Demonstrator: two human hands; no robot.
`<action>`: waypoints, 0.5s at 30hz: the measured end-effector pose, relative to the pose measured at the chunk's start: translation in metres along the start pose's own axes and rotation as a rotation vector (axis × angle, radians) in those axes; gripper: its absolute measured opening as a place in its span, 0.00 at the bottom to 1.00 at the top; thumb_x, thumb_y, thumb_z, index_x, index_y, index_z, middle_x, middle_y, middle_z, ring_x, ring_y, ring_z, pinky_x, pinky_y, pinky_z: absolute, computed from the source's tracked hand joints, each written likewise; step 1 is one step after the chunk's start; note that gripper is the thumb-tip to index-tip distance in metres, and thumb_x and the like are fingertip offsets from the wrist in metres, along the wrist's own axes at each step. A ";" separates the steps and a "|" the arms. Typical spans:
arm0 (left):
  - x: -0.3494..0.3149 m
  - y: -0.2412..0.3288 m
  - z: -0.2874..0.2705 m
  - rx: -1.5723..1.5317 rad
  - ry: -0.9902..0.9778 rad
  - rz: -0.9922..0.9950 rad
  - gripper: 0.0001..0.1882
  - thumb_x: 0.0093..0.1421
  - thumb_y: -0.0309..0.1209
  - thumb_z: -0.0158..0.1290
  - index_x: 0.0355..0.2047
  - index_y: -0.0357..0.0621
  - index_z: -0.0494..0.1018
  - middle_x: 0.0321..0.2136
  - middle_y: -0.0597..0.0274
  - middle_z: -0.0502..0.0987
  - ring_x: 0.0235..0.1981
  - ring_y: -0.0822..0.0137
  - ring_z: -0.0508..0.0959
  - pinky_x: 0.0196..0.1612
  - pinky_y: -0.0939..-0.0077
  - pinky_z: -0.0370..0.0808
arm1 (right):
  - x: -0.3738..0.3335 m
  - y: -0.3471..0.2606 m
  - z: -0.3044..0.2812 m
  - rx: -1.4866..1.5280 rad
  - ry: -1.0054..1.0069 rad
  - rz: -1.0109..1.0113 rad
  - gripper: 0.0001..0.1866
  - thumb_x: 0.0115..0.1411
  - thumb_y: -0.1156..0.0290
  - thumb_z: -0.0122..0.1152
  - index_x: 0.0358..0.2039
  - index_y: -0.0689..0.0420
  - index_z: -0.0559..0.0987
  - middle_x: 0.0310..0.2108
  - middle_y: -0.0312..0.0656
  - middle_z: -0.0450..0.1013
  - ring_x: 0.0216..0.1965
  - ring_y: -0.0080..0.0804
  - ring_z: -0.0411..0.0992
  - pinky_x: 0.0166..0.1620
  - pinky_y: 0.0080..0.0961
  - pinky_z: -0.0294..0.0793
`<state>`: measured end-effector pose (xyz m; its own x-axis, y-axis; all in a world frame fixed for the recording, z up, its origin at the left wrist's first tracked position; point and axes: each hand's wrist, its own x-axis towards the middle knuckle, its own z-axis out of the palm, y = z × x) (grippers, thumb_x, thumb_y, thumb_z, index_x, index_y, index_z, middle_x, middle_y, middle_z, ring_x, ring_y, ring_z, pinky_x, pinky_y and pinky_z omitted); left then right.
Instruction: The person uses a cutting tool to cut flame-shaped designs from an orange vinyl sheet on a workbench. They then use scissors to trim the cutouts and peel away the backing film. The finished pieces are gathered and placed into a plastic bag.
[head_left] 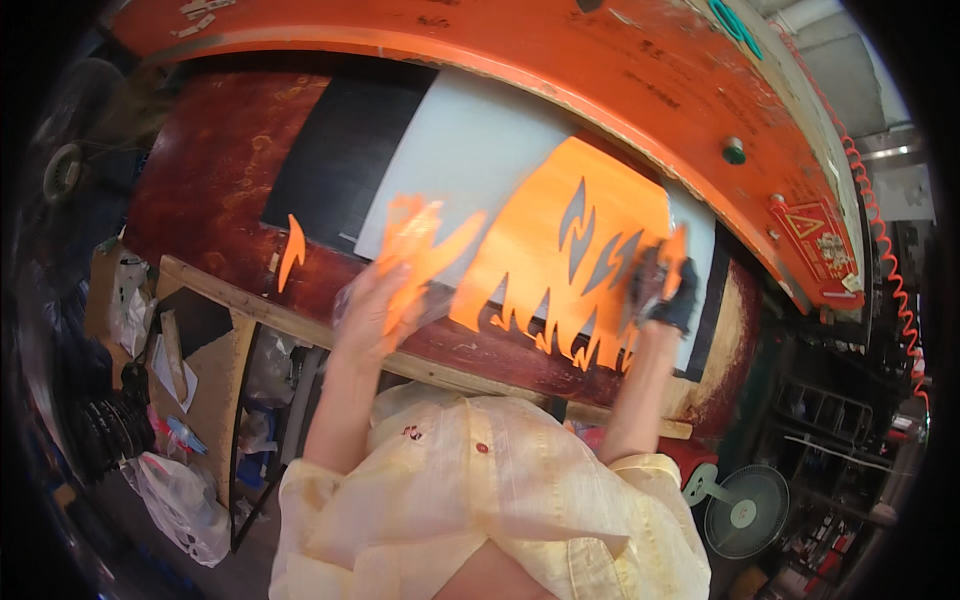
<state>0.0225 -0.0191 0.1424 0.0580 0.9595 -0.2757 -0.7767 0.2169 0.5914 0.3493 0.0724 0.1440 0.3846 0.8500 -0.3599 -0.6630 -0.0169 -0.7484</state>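
Note:
A large orange sheet (535,225) with flame-shaped openings and a jagged near edge lies on a whitish board (470,125). My left hand (372,308), left of the sheet, is closed around several orange flame-shaped cut-outs (425,240), which fan out above the fingers and are smeared by motion. Over the sheet's right side is my right hand (668,290), in a dark glove and blurred. A small orange piece shows between its fingers, which look closed on it. One loose orange cut-out (291,252) rests farther left on the dark red tabletop (215,170).
A black mat (340,150) lies beneath the board. Across the far side runs a large orange machine beam (560,50), with a green-tipped knob (734,150) and a red warning plate (815,245). A fan (745,510) stands at lower right; plastic bags (180,505) hang at lower left.

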 end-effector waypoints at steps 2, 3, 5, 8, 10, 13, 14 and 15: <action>-0.013 0.018 -0.010 0.190 0.061 0.060 0.24 0.62 0.31 0.47 0.57 0.37 0.59 0.49 0.55 0.70 0.17 0.77 0.70 0.15 0.87 0.64 | 0.008 -0.005 -0.010 -0.443 -0.126 -0.198 0.25 0.57 0.59 0.54 0.55 0.53 0.69 0.34 0.35 0.72 0.31 0.24 0.73 0.29 0.17 0.73; -0.016 0.016 -0.010 0.231 0.039 0.024 0.24 0.62 0.31 0.47 0.57 0.38 0.59 0.45 0.57 0.71 0.17 0.76 0.70 0.15 0.87 0.64 | 0.008 -0.004 -0.014 -0.747 -0.200 -0.293 0.26 0.58 0.58 0.54 0.56 0.54 0.68 0.33 0.36 0.73 0.32 0.25 0.73 0.30 0.20 0.73; -0.015 0.005 -0.004 0.309 0.019 -0.069 0.25 0.63 0.33 0.49 0.58 0.42 0.55 0.34 0.61 0.73 0.19 0.76 0.72 0.15 0.85 0.69 | 0.003 0.002 -0.011 -1.476 -0.149 -0.403 0.26 0.57 0.58 0.55 0.54 0.57 0.70 0.34 0.38 0.75 0.34 0.35 0.74 0.38 0.31 0.73; -0.010 -0.013 0.007 0.195 -0.021 0.051 0.25 0.63 0.34 0.49 0.57 0.40 0.57 0.35 0.60 0.72 0.19 0.74 0.70 0.15 0.84 0.66 | -0.024 0.022 0.016 -1.984 -0.258 -0.692 0.25 0.48 0.65 0.66 0.47 0.59 0.75 0.44 0.51 0.73 0.46 0.48 0.71 0.50 0.36 0.70; -0.008 -0.021 0.017 0.171 -0.019 -0.006 0.24 0.63 0.35 0.49 0.56 0.41 0.56 0.34 0.60 0.72 0.19 0.74 0.71 0.16 0.84 0.67 | -0.049 0.031 0.046 -1.697 -0.538 -1.139 0.28 0.43 0.64 0.69 0.47 0.55 0.75 0.48 0.51 0.70 0.47 0.50 0.69 0.48 0.38 0.70; -0.009 -0.024 0.026 0.136 -0.079 -0.010 0.22 0.63 0.37 0.49 0.53 0.42 0.56 0.30 0.62 0.71 0.19 0.75 0.72 0.15 0.85 0.68 | -0.085 0.034 0.078 -1.563 -1.030 -1.335 0.26 0.40 0.66 0.70 0.43 0.53 0.76 0.45 0.48 0.71 0.42 0.45 0.71 0.41 0.37 0.70; -0.010 -0.023 0.027 0.135 -0.058 -0.013 0.22 0.64 0.38 0.49 0.53 0.42 0.57 0.30 0.62 0.71 0.19 0.75 0.72 0.15 0.85 0.68 | -0.093 0.040 0.088 -1.546 -1.148 -1.422 0.25 0.40 0.67 0.70 0.42 0.53 0.77 0.44 0.46 0.71 0.40 0.43 0.71 0.38 0.37 0.70; -0.012 -0.022 0.027 0.136 -0.046 -0.007 0.22 0.64 0.38 0.49 0.52 0.43 0.57 0.29 0.62 0.71 0.19 0.75 0.72 0.15 0.85 0.68 | -0.095 0.043 0.098 -1.532 -1.267 -1.367 0.22 0.39 0.71 0.67 0.40 0.54 0.77 0.40 0.45 0.73 0.36 0.42 0.72 0.36 0.35 0.70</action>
<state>0.0553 -0.0303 0.1530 0.0942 0.9645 -0.2466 -0.6840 0.2427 0.6879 0.2213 0.0422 0.2000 -0.7798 0.4761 0.4065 0.4826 0.8708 -0.0940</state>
